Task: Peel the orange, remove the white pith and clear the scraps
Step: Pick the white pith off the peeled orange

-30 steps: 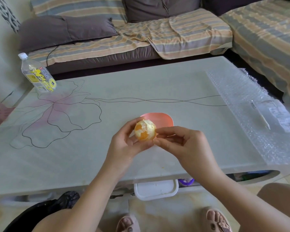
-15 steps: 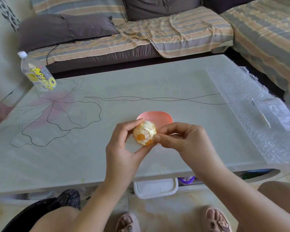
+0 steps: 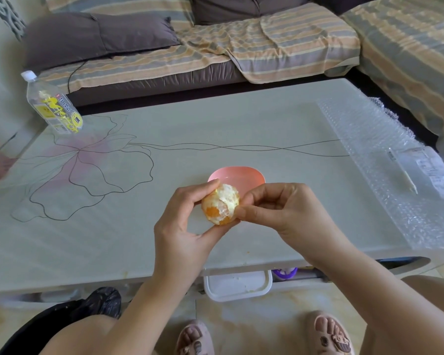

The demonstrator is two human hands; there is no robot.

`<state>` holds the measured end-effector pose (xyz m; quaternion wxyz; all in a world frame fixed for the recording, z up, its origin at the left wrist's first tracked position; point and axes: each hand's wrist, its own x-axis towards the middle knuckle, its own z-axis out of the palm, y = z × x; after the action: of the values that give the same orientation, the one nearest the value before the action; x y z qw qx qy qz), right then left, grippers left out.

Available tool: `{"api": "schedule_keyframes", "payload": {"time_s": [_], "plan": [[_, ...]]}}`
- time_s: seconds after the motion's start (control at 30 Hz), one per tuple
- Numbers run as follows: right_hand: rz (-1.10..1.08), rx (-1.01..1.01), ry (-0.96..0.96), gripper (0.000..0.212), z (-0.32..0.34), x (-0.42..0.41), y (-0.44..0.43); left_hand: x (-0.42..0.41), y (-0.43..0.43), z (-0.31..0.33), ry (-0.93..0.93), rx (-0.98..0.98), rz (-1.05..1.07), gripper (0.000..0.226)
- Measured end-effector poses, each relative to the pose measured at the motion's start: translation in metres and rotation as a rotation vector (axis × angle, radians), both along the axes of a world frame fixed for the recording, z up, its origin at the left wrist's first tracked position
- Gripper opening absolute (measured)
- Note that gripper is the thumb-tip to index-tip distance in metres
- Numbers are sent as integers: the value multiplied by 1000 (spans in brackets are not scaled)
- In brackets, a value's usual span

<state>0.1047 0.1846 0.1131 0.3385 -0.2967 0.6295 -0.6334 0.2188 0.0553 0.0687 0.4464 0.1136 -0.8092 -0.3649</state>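
My left hand grips a peeled orange between thumb and fingers, held above the near middle of the table. White pith covers much of the fruit, with bare orange flesh showing on its lower left. My right hand pinches at the pith on the orange's right side with thumb and forefinger. A pink bowl sits on the table just behind the orange, partly hidden by both hands.
On the pale table, a plastic bottle with a yellow label stands far left and bubble wrap covers the right end. A white container sits under the table edge, a black bag lies at lower left, and sofas are behind.
My left hand has turned the orange slightly, and my right fingers have shifted along its right side. Both hands stay in front of the pink bowl.
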Motion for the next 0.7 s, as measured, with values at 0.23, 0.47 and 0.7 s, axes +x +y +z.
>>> {"api": "schedule_keyframes", "payload": {"time_s": [0.23, 0.47, 0.7], "plan": [[-16, -14, 75, 11, 0, 3, -4, 1, 0, -1, -7, 26, 16, 55], [-52, -99, 226, 16, -4, 5, -5, 0, 5, 4, -24, 150, 63, 57], [-95, -246, 379, 15, -10, 8, -5, 1, 12, 19, -33, 445, -38, 51]]}}
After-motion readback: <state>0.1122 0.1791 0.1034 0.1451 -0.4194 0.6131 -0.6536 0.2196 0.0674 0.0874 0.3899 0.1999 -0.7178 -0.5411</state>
